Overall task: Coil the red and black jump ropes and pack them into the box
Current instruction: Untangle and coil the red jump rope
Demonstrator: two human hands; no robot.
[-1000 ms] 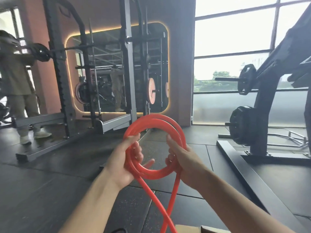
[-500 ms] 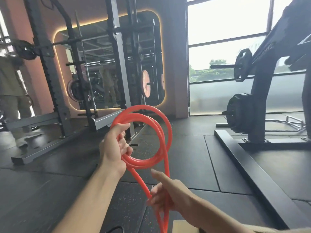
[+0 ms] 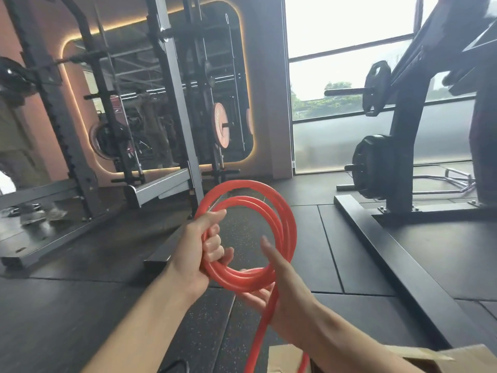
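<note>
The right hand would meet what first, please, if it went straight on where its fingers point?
Likely the left hand, gripping the red jump rope; the right hand points leftward beneath the coil, depth unclear.

the red rope (image 3: 290, 230) is glossy tubing wound into several upright loops, gripped at its left side by the left hand (image 3: 193, 254), its bottom resting against the outstretched right hand (image 3: 279, 288). a loose tail hangs down toward the cardboard box (image 3: 285, 358) at the lower edge.
</note>
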